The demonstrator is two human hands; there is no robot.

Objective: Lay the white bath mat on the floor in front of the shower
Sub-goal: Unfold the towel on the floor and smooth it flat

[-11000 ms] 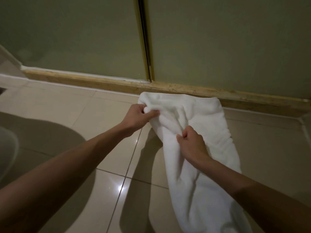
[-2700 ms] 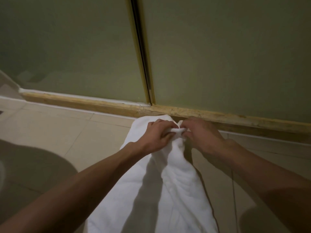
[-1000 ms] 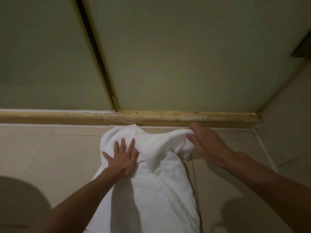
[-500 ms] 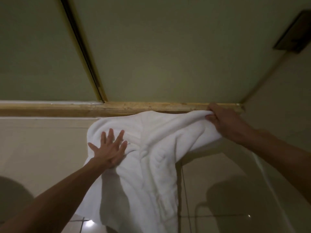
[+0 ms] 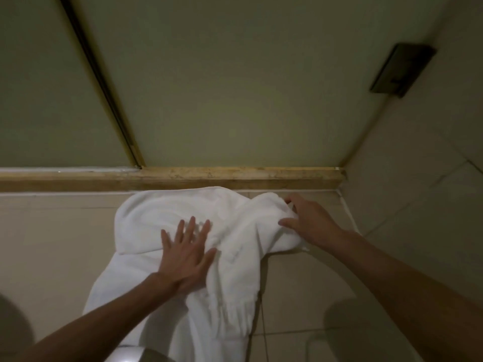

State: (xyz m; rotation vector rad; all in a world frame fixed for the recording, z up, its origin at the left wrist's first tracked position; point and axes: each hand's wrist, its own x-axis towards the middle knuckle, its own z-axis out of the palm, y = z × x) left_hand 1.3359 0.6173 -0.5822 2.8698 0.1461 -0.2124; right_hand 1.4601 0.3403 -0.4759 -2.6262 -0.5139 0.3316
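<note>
Change: the right hand (image 5: 308, 223) is sitting lower and nearer the middle than half a second ago, bringing its corner of the white terry-cloth bath mat (image 5: 156, 218) down off the sill; the left hand (image 5: 185, 254) is sitting further right on the cloth.
Left hand: lying palm-down on the mat, fingers straight and spread, pointing toward the shower; gripping nothing, only pressing. Forearm is reaching in from the lower left.
Right hand: holding the mat's far right corner, with the thumb stretching left along the cloth and the fingers curling over the bunched edge. Forearm is coming in from the lower right.
Mat: lying on the beige glossy tile floor (image 5: 52, 244), its far edge touching the worn wooden threshold strip (image 5: 235, 176). The far part is spreading wide but rumpled; the near part is trailing toward the camera in a narrow, folded band.
Shower: two frosted greenish glass panels (image 5: 235, 87) are standing on the threshold, meeting at a dark vertical seam.
Right side: a pale tiled wall (image 5: 431, 178) is meeting the glass at a corner, carrying a dark rectangular wall plate (image 5: 400, 71).
</note>
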